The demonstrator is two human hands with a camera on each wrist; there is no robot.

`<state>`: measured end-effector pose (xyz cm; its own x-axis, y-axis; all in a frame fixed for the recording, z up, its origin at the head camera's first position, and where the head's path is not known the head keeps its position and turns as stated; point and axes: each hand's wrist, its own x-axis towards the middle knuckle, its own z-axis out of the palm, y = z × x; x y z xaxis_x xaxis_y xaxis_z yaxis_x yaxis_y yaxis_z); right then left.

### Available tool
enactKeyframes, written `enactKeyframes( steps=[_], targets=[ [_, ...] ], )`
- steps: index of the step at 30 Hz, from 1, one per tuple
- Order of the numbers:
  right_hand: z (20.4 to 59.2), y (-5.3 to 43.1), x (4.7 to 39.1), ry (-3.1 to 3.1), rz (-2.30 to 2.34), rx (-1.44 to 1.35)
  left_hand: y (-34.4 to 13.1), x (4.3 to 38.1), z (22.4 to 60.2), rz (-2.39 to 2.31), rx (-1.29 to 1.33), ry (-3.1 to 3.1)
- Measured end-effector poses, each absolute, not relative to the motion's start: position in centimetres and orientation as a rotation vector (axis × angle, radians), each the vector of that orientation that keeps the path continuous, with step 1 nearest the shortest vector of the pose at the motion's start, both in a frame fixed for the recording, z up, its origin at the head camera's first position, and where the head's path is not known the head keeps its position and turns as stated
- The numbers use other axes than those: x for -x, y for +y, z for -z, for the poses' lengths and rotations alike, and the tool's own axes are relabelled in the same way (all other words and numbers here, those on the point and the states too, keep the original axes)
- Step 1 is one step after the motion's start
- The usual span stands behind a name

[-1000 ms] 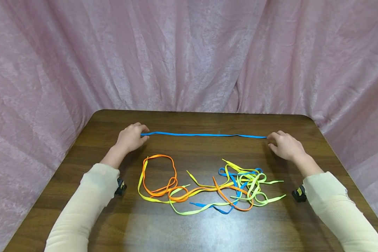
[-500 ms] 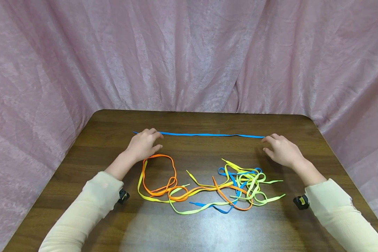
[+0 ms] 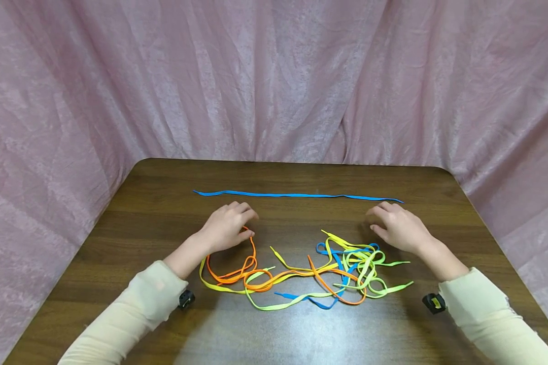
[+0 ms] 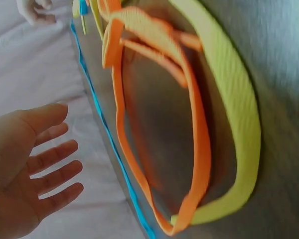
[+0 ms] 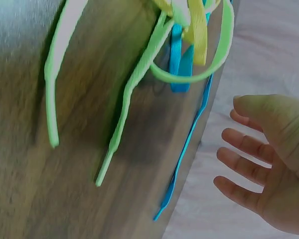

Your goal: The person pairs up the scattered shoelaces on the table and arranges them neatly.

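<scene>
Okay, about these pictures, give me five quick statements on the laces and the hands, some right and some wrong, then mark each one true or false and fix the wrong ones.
1. The left hand and the right hand both hold nothing. True.
2. A blue lace lies stretched out across the far part of the table. True.
3. That blue lace is nearer the person than the jumble. False: it lies farther away.
4. An orange lace forms a loop toward the person's left. True.
5. The jumble is all one color. False: besides orange, it has yellow lacing, light green lacing and more blue lacing.
</scene>
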<state>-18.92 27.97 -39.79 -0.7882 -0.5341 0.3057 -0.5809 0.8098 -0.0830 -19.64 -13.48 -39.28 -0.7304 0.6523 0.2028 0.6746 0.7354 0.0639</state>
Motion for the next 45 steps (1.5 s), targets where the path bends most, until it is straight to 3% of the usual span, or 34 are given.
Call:
enactKeyframes(
  steps=[27, 45],
  targets=[
    [41.7, 21.7, 16.6, -2.749, -0.164, -1.158, -9.8, 15.2, 40.4, 0.201, 1.361, -2.684],
    [42.4, 20.6, 16.3, -2.788, -0.105, -1.199, -7.6, 12.8, 41.4, 0.084, 1.573, -2.574]
  ],
)
